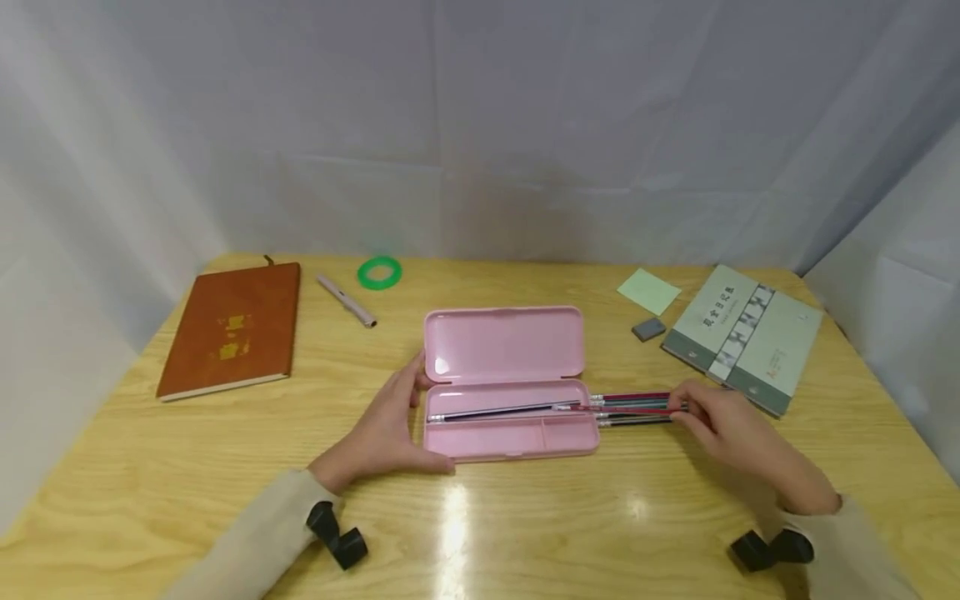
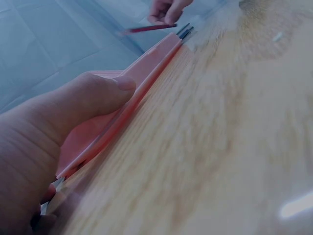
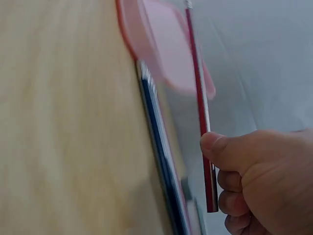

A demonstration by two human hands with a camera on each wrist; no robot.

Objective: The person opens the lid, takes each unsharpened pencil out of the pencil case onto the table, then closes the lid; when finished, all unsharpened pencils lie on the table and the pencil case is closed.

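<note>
An open pink pencil case (image 1: 487, 437) lies at the middle of the table, its lid (image 1: 504, 343) tipped back. Dark pencils (image 1: 495, 412) lie in its long rear compartment. My left hand (image 1: 386, 429) grips the case's left end; in the left wrist view its thumb (image 2: 105, 93) lies over the front wall. With thumb and fingers my right hand (image 1: 720, 421) pinches a red pencil (image 3: 199, 83) near one end. That pencil is raised, its other end over the case's right side. Beneath it, several more pencils (image 3: 159, 127) lie on the table beside the case.
A brown notebook (image 1: 232, 333), a capped pen (image 1: 347, 301) and a green ring-shaped tape roll (image 1: 379, 273) lie at the left. To the right are a grey eraser (image 1: 648, 329), a pale green paper (image 1: 649, 291) and a grey-green notebook (image 1: 742, 337). White curtains enclose the table.
</note>
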